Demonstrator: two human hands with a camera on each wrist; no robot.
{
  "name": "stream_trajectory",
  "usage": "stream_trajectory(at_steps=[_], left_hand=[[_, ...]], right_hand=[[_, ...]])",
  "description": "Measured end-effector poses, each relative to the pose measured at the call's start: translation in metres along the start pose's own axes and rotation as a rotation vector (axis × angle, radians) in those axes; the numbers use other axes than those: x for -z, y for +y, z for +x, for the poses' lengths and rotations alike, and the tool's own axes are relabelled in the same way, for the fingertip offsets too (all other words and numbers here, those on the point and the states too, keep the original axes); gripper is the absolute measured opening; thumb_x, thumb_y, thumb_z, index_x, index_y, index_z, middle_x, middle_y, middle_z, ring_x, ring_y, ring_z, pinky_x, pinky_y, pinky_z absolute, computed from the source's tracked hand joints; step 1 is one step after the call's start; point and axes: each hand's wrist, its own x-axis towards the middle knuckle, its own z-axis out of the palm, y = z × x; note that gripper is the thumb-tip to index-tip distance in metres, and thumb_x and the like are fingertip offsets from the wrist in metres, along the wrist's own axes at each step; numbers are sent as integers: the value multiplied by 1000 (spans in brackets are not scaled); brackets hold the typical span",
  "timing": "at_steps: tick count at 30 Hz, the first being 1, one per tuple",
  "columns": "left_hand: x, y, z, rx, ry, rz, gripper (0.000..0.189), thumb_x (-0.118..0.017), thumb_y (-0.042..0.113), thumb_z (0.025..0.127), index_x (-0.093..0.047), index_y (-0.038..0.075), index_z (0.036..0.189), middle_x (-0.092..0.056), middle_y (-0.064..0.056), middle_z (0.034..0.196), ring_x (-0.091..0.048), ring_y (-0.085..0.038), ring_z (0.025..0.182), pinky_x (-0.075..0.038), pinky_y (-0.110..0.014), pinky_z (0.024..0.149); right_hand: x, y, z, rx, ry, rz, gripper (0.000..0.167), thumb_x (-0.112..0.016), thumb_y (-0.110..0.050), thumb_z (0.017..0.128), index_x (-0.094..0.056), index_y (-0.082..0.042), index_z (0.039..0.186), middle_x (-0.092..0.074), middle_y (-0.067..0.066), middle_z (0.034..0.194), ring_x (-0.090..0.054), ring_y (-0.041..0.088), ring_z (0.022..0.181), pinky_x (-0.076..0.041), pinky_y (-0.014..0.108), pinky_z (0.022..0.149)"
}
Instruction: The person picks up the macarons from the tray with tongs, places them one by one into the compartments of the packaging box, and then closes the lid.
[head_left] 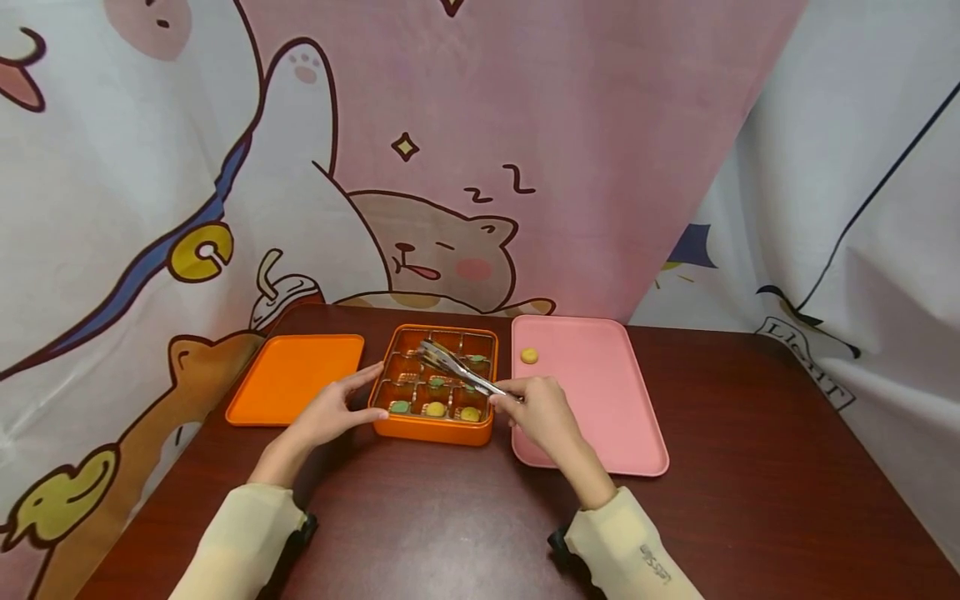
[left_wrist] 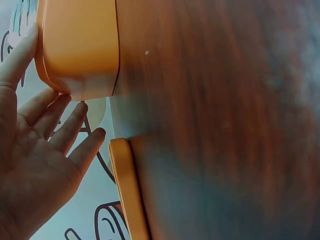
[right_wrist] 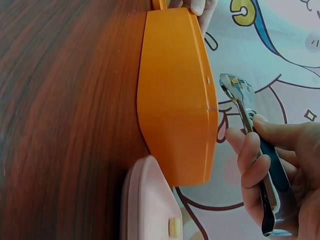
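Observation:
An orange box (head_left: 431, 430) with a clear divider stands on the table. Several small green pieces (head_left: 401, 407) and yellow pieces (head_left: 435, 409) lie in its compartments. My left hand (head_left: 330, 412) touches the box's left side, thumb at the front corner and fingers loosely spread. My right hand (head_left: 543, 408) grips metal tongs (right_wrist: 248, 112) slanting over the box, their tips above its back-left compartments. Whether anything is between the tips cannot be told. One round yellow piece (head_left: 529, 356) sits on the pink tray (head_left: 600, 392), near its back-left corner.
An orange lid-like panel (head_left: 296, 379) lies flat left of the box. The pink tray stands close to the box's right side. Behind the dark wooden table (head_left: 750, 467) hangs a cartoon-printed curtain (head_left: 585, 167).

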Motion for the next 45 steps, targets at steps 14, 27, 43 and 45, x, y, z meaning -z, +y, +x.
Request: stream_trajectory(at_steps=[14,27,43,45], left_hand=[[-2,2,1,-4,-5,10,83,-76,37,87,-38,8,154,-36,-13,161,-34,-43,146,-31,-66,114],[-2,3,1,13,-12,13,82,-76,37,87,-38,9,154,-35,-13,161,-35,-43,146,-31,-65,114],[-2,3,2,6,-6,5,80,-77,33,87,-39,7,154,-36,-14,161,-35,-42,146,-31,-64,114],[-2,3,2,3,-7,7,81,-76,33,88,-38,7,154,-36,-14,161,-35,-42,146,-31,-64,114]], right_hand=[[-13,-12,4,-20,-91,0,18,-73,-21,90,-79,-10,104,-74,4,71,-56,6,48,-44,20,46],[-15,-13,6,-18,-121,-29,20,-73,-22,91,-78,-12,107,-73,3,71,-57,4,49,-43,21,47],[-6,-7,5,-34,-62,-39,23,-74,-22,90,-78,-10,110,-73,2,73,-66,15,55,-48,21,50],[-4,-6,5,-35,-59,-40,23,-74,-22,90,-78,-10,110,-73,4,72,-66,13,54,-48,21,51]])
